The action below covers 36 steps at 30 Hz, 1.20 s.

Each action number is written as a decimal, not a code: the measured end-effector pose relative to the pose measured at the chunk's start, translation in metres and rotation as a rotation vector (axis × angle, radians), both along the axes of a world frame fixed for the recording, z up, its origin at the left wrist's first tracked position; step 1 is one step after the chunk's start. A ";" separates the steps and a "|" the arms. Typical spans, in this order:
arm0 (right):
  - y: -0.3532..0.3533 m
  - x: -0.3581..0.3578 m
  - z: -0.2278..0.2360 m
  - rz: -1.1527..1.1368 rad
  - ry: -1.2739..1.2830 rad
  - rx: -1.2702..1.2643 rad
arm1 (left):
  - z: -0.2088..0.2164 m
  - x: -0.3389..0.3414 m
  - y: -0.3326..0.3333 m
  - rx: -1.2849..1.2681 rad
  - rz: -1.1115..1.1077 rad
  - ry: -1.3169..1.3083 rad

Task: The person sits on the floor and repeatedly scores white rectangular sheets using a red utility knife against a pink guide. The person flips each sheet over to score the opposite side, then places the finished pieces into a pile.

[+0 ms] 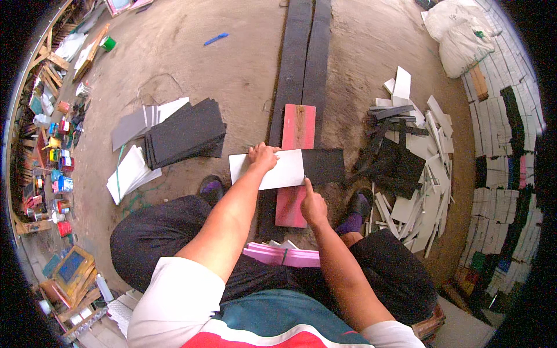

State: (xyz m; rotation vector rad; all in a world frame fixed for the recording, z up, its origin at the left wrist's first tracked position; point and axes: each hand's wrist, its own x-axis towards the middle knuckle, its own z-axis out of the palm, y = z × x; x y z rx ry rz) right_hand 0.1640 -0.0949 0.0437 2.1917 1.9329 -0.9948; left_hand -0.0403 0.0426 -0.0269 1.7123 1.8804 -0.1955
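Note:
A white rectangular sheet lies across a pink board, with a black sheet showing beyond its right end. My left hand is closed on the upper left part of the white sheet, fingers bent at its far edge. At the white sheet's lower right corner is my right hand, its index finger stretched forward to the edge and the other fingers curled. Whatever those curled fingers may hold is hidden. The pink board rests on long dark beams.
Left of the work lie stacked black sheets and white sheets. A heap of white and black offcuts spreads at the right. Pink strips lie between my legs. A blue object is on the floor; paint cans line the left.

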 end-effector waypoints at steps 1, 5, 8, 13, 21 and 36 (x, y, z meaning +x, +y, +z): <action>-0.006 0.003 -0.002 -0.002 0.002 0.010 | 0.004 0.002 0.000 0.006 -0.008 0.005; -0.025 0.001 0.001 -0.021 -0.001 -0.017 | -0.002 -0.007 0.000 0.021 -0.017 0.004; -0.038 0.009 -0.003 -0.061 0.012 -0.015 | 0.013 0.002 0.001 0.007 -0.014 -0.016; -0.035 0.022 -0.001 -0.039 0.015 -0.048 | 0.017 -0.001 -0.002 0.011 0.003 -0.011; 0.014 0.021 -0.016 0.016 0.102 0.259 | 0.018 0.001 -0.004 0.035 0.004 -0.041; 0.084 -0.011 -0.024 0.019 0.059 0.132 | -0.002 -0.007 -0.006 0.041 0.004 -0.079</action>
